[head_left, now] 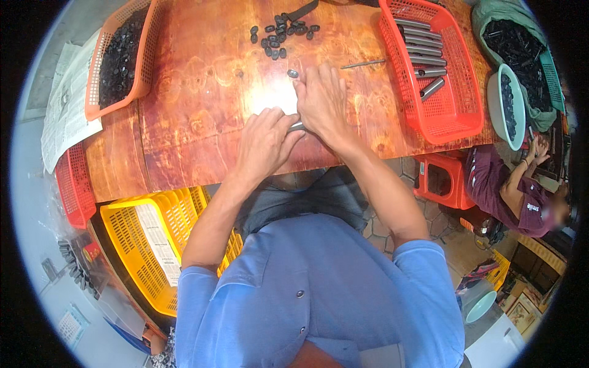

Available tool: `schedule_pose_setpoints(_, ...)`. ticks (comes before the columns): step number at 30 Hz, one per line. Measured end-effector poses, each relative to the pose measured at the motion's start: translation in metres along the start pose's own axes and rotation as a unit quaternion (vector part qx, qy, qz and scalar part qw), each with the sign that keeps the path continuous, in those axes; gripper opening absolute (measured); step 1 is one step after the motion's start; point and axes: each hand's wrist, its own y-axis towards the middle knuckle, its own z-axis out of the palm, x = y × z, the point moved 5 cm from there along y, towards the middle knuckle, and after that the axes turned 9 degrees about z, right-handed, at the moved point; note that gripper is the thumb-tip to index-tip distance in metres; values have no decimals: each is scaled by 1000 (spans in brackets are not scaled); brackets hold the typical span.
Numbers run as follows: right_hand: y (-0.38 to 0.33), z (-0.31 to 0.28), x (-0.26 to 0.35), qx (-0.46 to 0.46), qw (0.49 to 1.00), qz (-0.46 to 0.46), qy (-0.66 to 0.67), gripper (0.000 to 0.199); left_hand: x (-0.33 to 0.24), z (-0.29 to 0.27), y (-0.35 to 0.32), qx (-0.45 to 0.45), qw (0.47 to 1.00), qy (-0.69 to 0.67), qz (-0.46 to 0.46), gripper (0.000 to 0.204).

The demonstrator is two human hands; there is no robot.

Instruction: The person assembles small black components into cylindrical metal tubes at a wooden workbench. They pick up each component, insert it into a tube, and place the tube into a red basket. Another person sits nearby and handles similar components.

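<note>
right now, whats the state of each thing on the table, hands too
left hand, closed around the metal piece
metal piece, mostly covered
right hand, open, fingers extended
black pieces, loose, clustered
small loose piece, lying apart from the cluster
thin rod, lying flat
black strip, partly out of view
orange basket, holding many dark pieces
red basket, part-filled with metal tubes

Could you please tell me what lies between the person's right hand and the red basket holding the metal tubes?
In the head view, a thin dark rod lies on the wooden table between the right hand and the red basket.
</note>
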Motion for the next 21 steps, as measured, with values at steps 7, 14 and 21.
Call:
schedule_pose_setpoints(7, -7, -1, 1, -8, 1000, -12, 11, 20, -4, 5, -8, 7, 1000, 31, -1, 32)
schedule_pose_setpoints(14, -5, -7, 0, -32, 999, 7, 33, 19, -4, 11, -5, -14, 997, 67, 28, 34)
schedule_pose_setpoints(21, 0, 2, -14, -62, 987, 38, 147, 25, -6, 10, 2, 20, 992, 121, 29, 33)
